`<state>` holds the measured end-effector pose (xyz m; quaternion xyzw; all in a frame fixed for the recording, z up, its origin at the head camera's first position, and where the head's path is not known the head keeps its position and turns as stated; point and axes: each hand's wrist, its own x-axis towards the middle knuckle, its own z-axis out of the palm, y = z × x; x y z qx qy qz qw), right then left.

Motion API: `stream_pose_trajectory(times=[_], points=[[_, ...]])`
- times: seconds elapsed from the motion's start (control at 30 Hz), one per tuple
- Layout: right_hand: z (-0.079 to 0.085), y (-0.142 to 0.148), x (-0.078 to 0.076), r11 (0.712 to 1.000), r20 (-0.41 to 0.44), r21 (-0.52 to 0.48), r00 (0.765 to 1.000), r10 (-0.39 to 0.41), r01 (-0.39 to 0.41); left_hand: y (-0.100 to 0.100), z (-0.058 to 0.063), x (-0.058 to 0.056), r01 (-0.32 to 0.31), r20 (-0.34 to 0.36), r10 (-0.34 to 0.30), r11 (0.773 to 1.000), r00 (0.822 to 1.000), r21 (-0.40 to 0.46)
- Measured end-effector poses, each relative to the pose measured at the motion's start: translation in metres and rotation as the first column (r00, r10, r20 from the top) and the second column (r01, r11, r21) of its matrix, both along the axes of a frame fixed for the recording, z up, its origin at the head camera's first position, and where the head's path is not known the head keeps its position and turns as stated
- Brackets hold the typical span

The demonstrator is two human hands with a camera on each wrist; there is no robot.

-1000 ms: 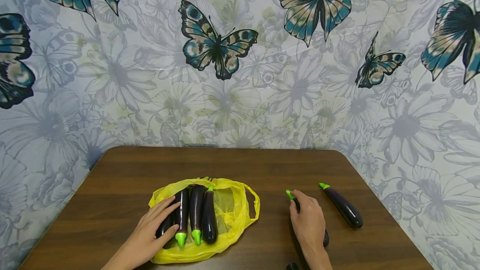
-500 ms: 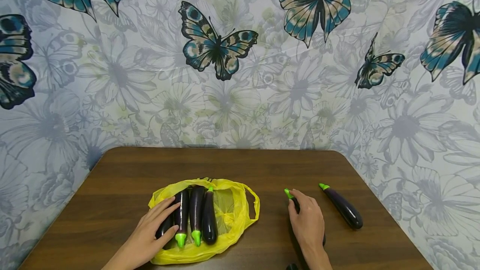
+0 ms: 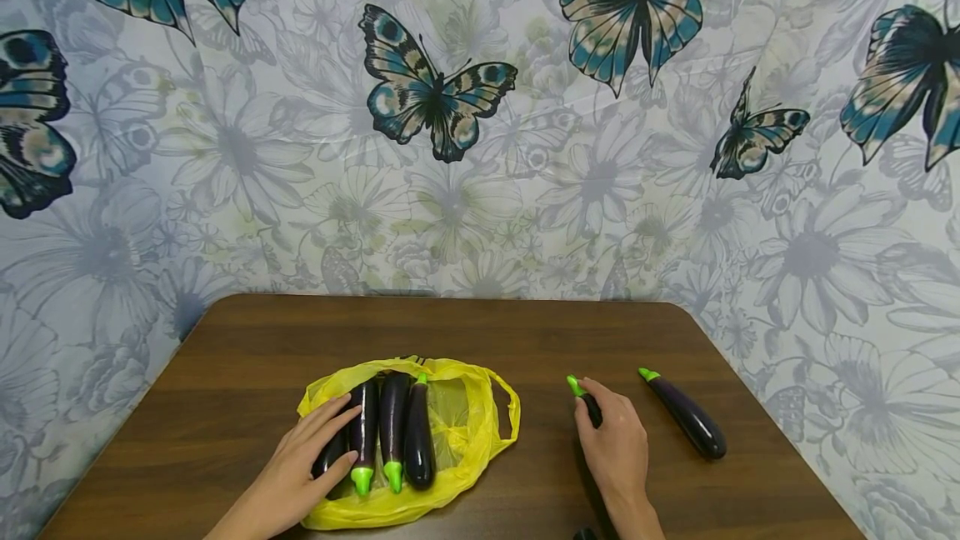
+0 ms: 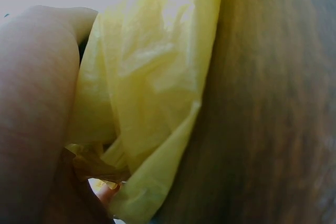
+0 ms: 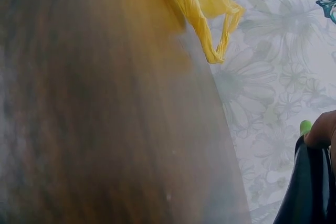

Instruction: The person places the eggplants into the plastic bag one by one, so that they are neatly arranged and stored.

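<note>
My left hand (image 3: 300, 465) lies over the leftmost eggplant (image 3: 331, 450) in a yellow plastic bag (image 3: 465, 473), fingers nearly straight and thumb spread. Beside it in the bag lie more eggplants, dark purple with green stem ends, such as the middle eggplant (image 3: 393, 423). In the left wrist view the bag's wall (image 4: 152, 77) stands against the hand. On the right, my right hand (image 3: 615, 436) grips another eggplant (image 3: 592, 413); its green tip points away and the hand hides most of its body. The right wrist view shows the thumb on this eggplant (image 5: 307, 182).
A loose eggplant (image 3: 690, 415) lies to the right of my right hand on the brown wooden table (image 3: 450, 323). A small dark end (image 3: 584, 534) shows at the bottom edge. The bag's handle loop (image 3: 512, 415) sticks out rightward. Behind stands a butterfly-patterned wall (image 3: 525, 232).
My right hand has shifted slightly left with the eggplant, and the dark rounded end right of the wrist has gone out of sight. The left hand and the bag stay put.
</note>
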<state>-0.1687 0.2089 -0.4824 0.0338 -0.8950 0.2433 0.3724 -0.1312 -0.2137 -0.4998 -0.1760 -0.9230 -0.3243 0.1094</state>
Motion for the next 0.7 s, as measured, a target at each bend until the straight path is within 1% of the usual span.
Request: stream_pose_trajectory(times=[0.17,0.37,0.53,0.7], points=[[-0.0011,-0.0003,-0.0007,1.0,-0.01,-0.022,1.0,0.01,-0.011,-0.0003,0.0006,0.0005,-0.002,0.007,0.002,1.0,1.0,0.0],[0.0006,-0.0031,0.0003,0.997,-0.011,-0.076,1.0,0.029,-0.03,-0.0004,0.0016,0.001,-0.003,0.014,0.004,1.0,1.0,-0.001],[0.0018,-0.0056,0.0004,0.994,-0.015,-0.098,0.999,0.044,-0.045,-0.0004,0.0011,0.0007,-0.001,0.007,0.001,1.0,1.0,0.004],[0.0023,-0.0071,0.0009,0.988,0.0,-0.143,0.998,0.063,-0.062,-0.0001,0.0001,0.0001,-0.001,0.006,0.001,1.0,1.0,0.006]])
